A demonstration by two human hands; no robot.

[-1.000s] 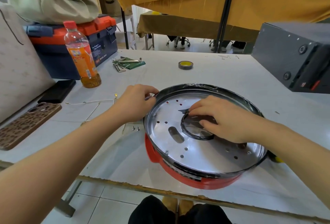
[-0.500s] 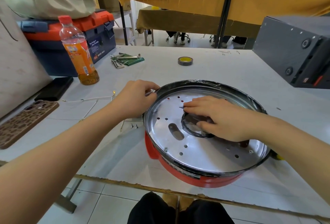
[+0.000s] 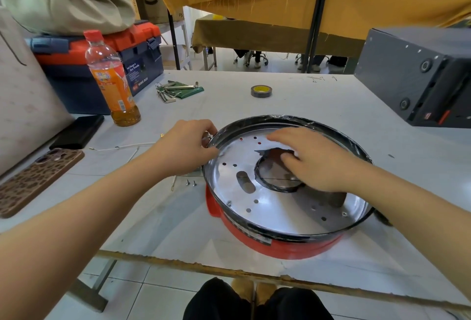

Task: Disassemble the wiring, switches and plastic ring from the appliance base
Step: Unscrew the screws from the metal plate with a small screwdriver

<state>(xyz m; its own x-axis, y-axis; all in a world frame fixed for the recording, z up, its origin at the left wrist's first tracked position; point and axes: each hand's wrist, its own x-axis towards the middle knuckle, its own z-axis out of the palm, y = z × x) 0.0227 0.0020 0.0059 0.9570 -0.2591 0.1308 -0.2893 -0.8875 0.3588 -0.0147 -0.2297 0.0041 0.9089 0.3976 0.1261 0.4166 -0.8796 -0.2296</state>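
While the appliance base (image 3: 285,240) sits upside down near the front edge of the worktop (image 3: 318,105), red shell below and perforated metal plate (image 3: 267,202) facing up, both hands work on it. The left hand (image 3: 183,146) is at the far-left rim, its fingers (image 3: 204,128) curled and pinching a small metal part at the black edge; what exactly that part is cannot be told. The right hand (image 3: 318,161) lies over the middle of the plate, its fingers (image 3: 283,137) loosely spread and bent, their tips touching the black plastic ring (image 3: 262,179) that lines the round central opening. Whether they grip the ring or only press on it cannot be told. A white wire (image 3: 122,146) trails across the worktop left of the base, and two loose screws (image 3: 190,182) lie just beside its left rim. Farther back stand a drink bottle (image 3: 112,82), hex keys (image 3: 173,90) and a tape roll (image 3: 261,91).
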